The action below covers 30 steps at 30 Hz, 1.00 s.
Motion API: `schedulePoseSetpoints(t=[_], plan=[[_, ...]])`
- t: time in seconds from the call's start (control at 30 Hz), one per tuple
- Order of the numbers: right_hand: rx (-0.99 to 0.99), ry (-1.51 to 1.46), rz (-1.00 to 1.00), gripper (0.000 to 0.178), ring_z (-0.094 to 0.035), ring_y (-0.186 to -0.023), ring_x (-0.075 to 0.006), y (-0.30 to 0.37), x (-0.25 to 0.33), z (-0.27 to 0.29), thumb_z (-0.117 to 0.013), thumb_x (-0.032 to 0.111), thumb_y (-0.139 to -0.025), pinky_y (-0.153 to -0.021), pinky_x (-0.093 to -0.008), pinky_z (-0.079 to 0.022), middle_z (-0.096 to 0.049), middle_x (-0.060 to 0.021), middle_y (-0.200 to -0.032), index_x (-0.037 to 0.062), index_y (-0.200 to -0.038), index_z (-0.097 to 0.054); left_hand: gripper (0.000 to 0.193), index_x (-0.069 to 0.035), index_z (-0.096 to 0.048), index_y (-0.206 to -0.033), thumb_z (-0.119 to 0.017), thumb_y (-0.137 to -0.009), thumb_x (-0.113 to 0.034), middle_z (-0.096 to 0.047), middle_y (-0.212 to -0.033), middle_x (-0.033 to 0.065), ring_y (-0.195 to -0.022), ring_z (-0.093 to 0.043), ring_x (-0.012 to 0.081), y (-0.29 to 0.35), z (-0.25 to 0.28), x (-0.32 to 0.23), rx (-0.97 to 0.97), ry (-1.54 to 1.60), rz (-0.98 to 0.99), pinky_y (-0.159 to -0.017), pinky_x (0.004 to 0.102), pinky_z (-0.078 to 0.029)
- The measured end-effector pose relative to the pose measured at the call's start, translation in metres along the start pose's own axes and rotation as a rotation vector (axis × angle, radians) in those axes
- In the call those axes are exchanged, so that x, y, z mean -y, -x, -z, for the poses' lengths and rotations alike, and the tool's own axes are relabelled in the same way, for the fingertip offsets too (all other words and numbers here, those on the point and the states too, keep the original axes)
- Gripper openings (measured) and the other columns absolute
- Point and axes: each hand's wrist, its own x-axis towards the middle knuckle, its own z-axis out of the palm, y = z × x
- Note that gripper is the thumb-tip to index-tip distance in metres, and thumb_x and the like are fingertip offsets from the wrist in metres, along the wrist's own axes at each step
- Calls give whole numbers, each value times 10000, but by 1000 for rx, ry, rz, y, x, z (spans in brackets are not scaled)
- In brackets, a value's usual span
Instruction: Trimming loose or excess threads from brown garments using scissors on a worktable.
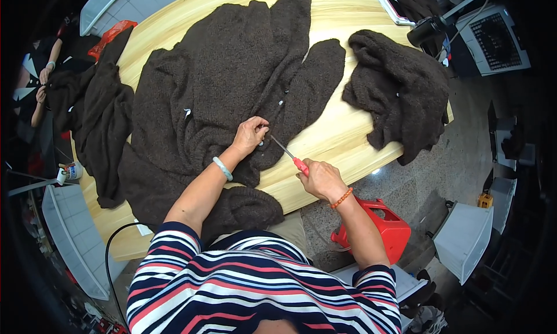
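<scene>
On the wooden table (pixel 342 138) my dark brown sweater (pixel 232 78) lies spread flat. Left hand (pixel 250 135) pinches its front edge near a small button, right hand (pixel 321 179) is clenched around a red-handled tool (pixel 288 154), tip just about touching the knit.

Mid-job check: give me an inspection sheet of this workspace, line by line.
Surface: light wooden table, mostly covered.
Job's things: dark brown knitted garment spread flat; red-handled tool with its tip at the knit.
Clutter: second brown garment at right, another at left edge.
Hands: left hand pinches the knit; right hand holds the tool.
Cables: black cable lower left.
Surroundings: red stool, white bins, stone floor.
</scene>
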Motion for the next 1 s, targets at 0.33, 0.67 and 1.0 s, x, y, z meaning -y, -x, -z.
schedulePoseSetpoints(t=[0.33,0.67,1.0], plan=[[-14,-39,65,210,-652,-759,-408,28,-10,-17,-572,229,-866,-705,-497,-511,-652,-245,-770,52,-978,-577,290,-24,-592,-1017,-694,-746,-11,-539,-960,140,-887,-588,335,42,15,-12,6,-221,-139,-776,395,-494],[13,2,52,235,-666,-772,-379,21,9,-25,-563,239,-867,-712,-459,-528,-663,-226,-761,18,-913,-626,96,4,-579,-838,-648,-774,26,-548,-781,125,-656,-574,247,32,4,5,-13,-150,-230,-592,328,-465],[-90,-92,12,230,-644,-761,-410,26,-5,-18,-560,256,-876,-709,-490,-505,-643,-242,-753,48,-975,-571,231,-20,-603,-1022,-666,-800,-31,-556,-941,138,-721,-605,283,9,4,-33,-96,-202,-249,-659,354,-496]])
